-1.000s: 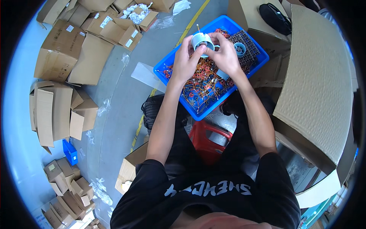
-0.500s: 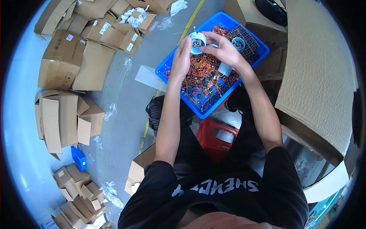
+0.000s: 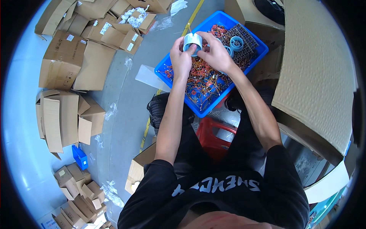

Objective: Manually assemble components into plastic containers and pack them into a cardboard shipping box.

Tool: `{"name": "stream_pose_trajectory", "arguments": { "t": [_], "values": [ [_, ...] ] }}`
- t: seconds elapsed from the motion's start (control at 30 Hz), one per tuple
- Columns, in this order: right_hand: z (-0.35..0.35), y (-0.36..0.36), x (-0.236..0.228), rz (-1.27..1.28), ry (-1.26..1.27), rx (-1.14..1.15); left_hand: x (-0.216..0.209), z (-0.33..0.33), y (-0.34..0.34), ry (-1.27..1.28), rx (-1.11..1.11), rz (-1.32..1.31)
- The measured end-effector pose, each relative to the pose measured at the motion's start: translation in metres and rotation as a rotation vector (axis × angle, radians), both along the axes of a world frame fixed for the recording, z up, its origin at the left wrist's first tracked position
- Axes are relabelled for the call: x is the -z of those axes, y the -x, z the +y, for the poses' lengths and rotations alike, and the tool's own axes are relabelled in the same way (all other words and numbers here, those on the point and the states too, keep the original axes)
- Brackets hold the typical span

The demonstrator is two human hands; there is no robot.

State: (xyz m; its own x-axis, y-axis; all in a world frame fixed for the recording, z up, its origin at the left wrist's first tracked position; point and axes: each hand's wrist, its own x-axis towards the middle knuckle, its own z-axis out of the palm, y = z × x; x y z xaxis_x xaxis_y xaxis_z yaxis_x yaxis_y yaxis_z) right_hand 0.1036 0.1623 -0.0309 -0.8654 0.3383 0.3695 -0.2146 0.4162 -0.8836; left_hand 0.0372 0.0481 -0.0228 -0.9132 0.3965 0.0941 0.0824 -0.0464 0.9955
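Cup (image 3: 193, 39), round and pale blue, is pinched by the left hand (image 3: 180, 57) and right hand (image 3: 216, 54) above a blue bin (image 3: 224, 18), upper middle of the frame.

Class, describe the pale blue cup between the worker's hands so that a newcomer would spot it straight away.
Find the big blue tray of loose wires at the upper middle. Over its far left edge, the left hand and right hand hold a short, pale blue cup. Unlike the similar cups to its right, it is hand-held, with a thin orange wire poking up at its far rim.
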Motion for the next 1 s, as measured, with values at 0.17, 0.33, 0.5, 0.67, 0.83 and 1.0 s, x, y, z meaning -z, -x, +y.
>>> {"name": "stream_pose_trajectory", "arguments": {
  "t": [0.17,0.33,0.5,0.67,0.83,1.0],
  "values": [
    [-0.003,-0.002,-0.004,-0.009,-0.002,0.013,-0.002,-0.001,0.0,-0.01,0.014,-0.047],
    [0.012,-0.002,-0.009,-0.046,0.26,-0.036,-0.007,0.004,0.002,-0.066,0.132,-0.001],
    [0.023,-0.004,-0.013,-0.099,0.426,-0.078,-0.017,-0.008,-0.002,-0.155,0.354,-0.068],
    [0.022,-0.005,-0.019,-0.202,0.44,-0.135,-0.016,-0.018,0.018,-0.283,0.424,-0.467],
    [0.012,-0.005,-0.015,-0.136,0.139,-0.189,-0.007,-0.018,0.017,-0.123,0.177,-0.402],
    [0.008,-0.006,-0.019,-0.165,0.043,-0.188,0.001,-0.015,0.02,-0.073,0.077,-0.154]
  ]
}}
